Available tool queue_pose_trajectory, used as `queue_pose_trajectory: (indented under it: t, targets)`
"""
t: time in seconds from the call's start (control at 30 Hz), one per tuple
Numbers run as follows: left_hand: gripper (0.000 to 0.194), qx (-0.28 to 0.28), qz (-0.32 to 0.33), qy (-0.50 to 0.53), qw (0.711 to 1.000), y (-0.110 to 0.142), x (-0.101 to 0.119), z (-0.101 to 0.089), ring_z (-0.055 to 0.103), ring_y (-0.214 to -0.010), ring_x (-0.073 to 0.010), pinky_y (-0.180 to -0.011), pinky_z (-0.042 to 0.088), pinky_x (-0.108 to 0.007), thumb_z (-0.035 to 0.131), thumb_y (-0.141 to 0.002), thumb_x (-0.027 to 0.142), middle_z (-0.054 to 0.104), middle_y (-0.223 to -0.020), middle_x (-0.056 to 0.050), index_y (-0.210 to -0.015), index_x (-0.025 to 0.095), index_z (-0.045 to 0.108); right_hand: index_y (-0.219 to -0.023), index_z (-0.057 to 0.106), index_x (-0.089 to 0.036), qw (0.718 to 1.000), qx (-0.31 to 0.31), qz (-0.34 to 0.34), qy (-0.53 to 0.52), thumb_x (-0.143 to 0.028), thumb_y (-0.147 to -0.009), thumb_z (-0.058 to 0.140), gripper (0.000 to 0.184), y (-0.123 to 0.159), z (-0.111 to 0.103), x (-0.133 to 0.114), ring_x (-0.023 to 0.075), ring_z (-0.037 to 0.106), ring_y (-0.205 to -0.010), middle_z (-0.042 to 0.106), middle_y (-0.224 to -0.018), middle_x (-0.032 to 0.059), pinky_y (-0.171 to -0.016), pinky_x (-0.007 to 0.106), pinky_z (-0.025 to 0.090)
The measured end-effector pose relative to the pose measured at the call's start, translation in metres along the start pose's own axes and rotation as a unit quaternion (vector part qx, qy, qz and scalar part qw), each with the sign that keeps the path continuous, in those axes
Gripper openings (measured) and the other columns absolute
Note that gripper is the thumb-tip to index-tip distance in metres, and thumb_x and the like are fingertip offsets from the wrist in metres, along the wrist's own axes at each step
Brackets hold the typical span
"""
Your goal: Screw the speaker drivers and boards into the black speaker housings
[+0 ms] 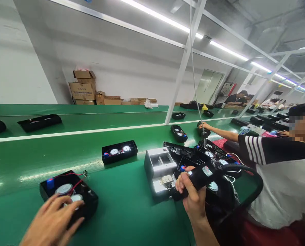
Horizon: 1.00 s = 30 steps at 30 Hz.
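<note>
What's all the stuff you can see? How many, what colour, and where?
Near case: 1, black, lower left
Middle case: 1, black, mid-bench
Jumbled cases: several, black, right of the machine
Handheld tool: 1, black, lower right
Machine: 1, silver-grey, centre
Bench: 1, green, across the front
Cardboard boxes: several, brown, by the back wall
White bag: 1, white, near those boxes
Door: 1, pale green, back wall
Lights: several, white, overhead
Nearest co-worker: 1, black-and-grey shirt, right
Distant things: too small to count
Left hand: 1, bare, at the near case
Right hand: 1, bare, holding the tool
</note>
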<state>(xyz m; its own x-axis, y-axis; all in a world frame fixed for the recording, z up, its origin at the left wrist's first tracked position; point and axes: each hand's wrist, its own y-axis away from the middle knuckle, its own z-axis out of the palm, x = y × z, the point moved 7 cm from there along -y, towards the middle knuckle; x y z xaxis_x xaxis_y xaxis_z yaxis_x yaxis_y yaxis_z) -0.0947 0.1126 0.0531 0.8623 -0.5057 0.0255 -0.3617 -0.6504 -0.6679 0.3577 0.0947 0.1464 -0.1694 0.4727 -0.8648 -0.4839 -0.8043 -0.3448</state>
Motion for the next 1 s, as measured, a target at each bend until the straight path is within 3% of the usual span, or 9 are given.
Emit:
queue_pose_trajectory:
  t: [0.1,0.17,0.27,0.37,0.5,0.6,0.7,0.87,1.0]
  targets:
    - [0.022,0.027,0.069,-0.061,0.995,0.004,0.104,0.016,0.073,-0.092,-0.0259,-0.093,0.060,-0.048,0.052,-0.100,0.040,0.076,-0.086,-0.001,-0.107,0.029,0.069,-0.104,0.057,-0.025,1.000,-0.004,0.006,-0.008,-0.038,-0.089,0.080,0.030,0.004,0.000,-0.001,0.0093,0.044,-0.047,0.050,-0.056,-0.0103,-0.049,0.024,0.041]
    - [0.015,0.022,0.089,-0.041,0.995,-0.004,0.164,0.034,0.075,-0.089,-0.0235,-0.093,0.060,-0.045,0.060,-0.097,0.035,0.077,-0.084,0.000,-0.107,0.027,0.067,-0.104,0.057,-0.025,1.000,-0.004,0.009,-0.018,-0.036,-0.088,0.081,0.030,0.006,0.001,-0.001,0.0091,0.045,-0.048,0.050,-0.057,-0.0102,-0.049,0.023,0.041]
    - [0.026,0.023,0.065,0.014,0.998,-0.018,0.231,0.058,0.076,-0.098,-0.0279,-0.090,0.064,-0.047,0.069,-0.091,0.041,0.080,-0.098,-0.007,-0.109,0.022,0.067,-0.103,0.057,-0.025,0.999,-0.016,0.013,-0.027,-0.035,-0.089,0.080,0.029,0.010,0.009,-0.001,0.0088,0.045,-0.048,0.050,-0.056,-0.0105,-0.049,0.023,0.040]
    - [0.041,0.050,0.077,0.088,0.992,-0.020,0.265,0.062,0.075,-0.111,-0.0361,-0.086,0.066,-0.050,0.075,-0.084,0.057,0.081,-0.113,-0.013,-0.105,0.023,0.069,-0.104,0.056,-0.026,0.998,-0.033,0.014,-0.046,-0.036,-0.091,0.079,0.029,0.016,0.024,-0.001,0.0080,0.046,-0.046,0.051,-0.057,-0.0110,-0.049,0.023,0.042]
    - [0.026,0.075,0.081,0.146,0.983,-0.004,0.236,0.030,0.072,-0.120,-0.0315,-0.120,0.049,-0.053,0.078,-0.087,0.046,0.082,-0.103,-0.001,-0.101,0.025,0.070,-0.105,0.055,-0.026,0.992,-0.090,0.036,-0.075,-0.036,-0.093,0.077,0.027,0.029,0.052,0.009,0.0075,0.048,-0.046,0.051,-0.060,-0.0114,-0.049,0.022,0.042]
    - [0.020,0.008,0.083,0.112,0.990,0.006,0.192,0.014,0.068,-0.126,-0.0291,-0.136,0.021,-0.054,0.076,-0.088,0.032,0.080,-0.104,0.001,-0.108,0.028,0.072,-0.106,0.054,-0.026,0.986,-0.134,0.054,-0.084,-0.037,-0.094,0.077,0.027,0.040,0.075,0.026,0.0079,0.048,-0.047,0.052,-0.062,-0.0115,-0.048,0.022,0.042]
    - [0.017,-0.049,0.118,0.078,0.989,0.010,0.167,0.013,0.068,-0.127,-0.0290,-0.138,0.007,-0.055,0.074,-0.087,0.022,0.078,-0.095,0.004,-0.102,0.030,0.072,-0.105,0.053,-0.026,0.981,-0.166,0.071,-0.071,-0.036,-0.092,0.078,0.030,0.049,0.095,0.047,0.0083,0.048,-0.046,0.053,-0.061,-0.0119,-0.048,0.022,0.043]
    - [0.013,-0.041,0.119,0.074,0.989,0.009,0.165,0.020,0.071,-0.119,-0.0262,-0.138,0.001,-0.055,0.074,-0.086,0.019,0.075,-0.083,0.006,-0.092,0.031,0.071,-0.099,0.052,-0.025,0.973,-0.192,0.125,-0.025,-0.038,-0.088,0.080,0.033,0.060,0.111,0.076,0.0084,0.046,-0.046,0.051,-0.059,-0.0116,-0.048,0.023,0.041]
    - [0.014,-0.021,0.089,0.097,0.991,0.007,0.170,0.017,0.071,-0.116,-0.0259,-0.138,0.004,-0.051,0.070,-0.088,0.017,0.075,-0.083,0.006,-0.092,0.031,0.071,-0.098,0.053,-0.024,0.972,-0.198,0.127,-0.006,-0.040,-0.089,0.080,0.033,0.062,0.107,0.074,0.0083,0.046,-0.048,0.052,-0.062,-0.0104,-0.050,0.024,0.042]
